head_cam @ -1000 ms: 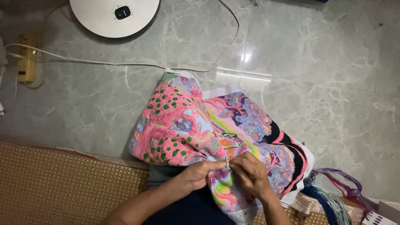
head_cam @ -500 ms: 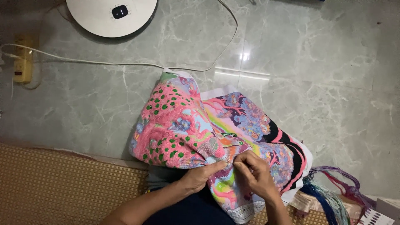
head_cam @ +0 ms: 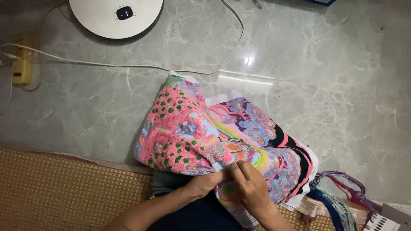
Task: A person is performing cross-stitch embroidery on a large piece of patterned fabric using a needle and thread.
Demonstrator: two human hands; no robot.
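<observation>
Low in the middle of the frame, both hands meet on the embroidered cloth [head_cam: 222, 137], a big canvas stitched in pink, green and purple. It is bunched over the person's lap and spills up onto the marble floor [head_cam: 334, 85], probably so that only the patch being worked sits within reach. The left hand [head_cam: 204, 183] cups the folded edge from below, fingers curled shut on the cloth. The right hand [head_cam: 250, 185] lies on top, fingers [head_cam: 236, 167] pinched together right at the fold; whether they hold a needle, I cannot tell. Skeins of thread [head_cam: 338, 201] wait at lower right, a woven mat [head_cam: 64, 192] fills lower left, and a round white device [head_cam: 115, 15] with its cable [head_cam: 128, 66] sits upper left.
</observation>
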